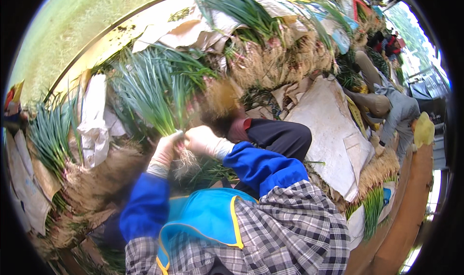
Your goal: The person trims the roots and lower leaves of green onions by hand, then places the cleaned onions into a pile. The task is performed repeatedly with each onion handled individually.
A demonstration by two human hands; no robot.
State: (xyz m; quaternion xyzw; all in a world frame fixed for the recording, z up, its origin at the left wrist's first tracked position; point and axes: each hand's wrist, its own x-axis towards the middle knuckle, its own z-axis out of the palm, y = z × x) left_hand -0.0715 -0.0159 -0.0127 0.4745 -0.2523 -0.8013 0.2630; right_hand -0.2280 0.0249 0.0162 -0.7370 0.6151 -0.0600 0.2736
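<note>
My left hand (163, 153), in a pale thin glove, is closed around a bunch of green onions (157, 112) just above the roots. The long green leaves fan up and away from me, while stringy pale roots (185, 159) hang below the fingers. My right hand (203, 141), gloved too, has its curled fingers against the reddish stem bases; its fingertips are partly hidden. Loose green leaves (208, 171) lie under both hands. Just beyond the right hand, a blurred clump of tan roots (222, 97) belongs to more onions.
Rooted onion piles (275, 61) line the far side, beside pale sacking (188, 28). More onions (54, 137) lie at left, near a white plastic bag (95, 122). A flattened sack (322, 119) spreads at right. Another person (395, 108) bends over there, near an onion pile (378, 173).
</note>
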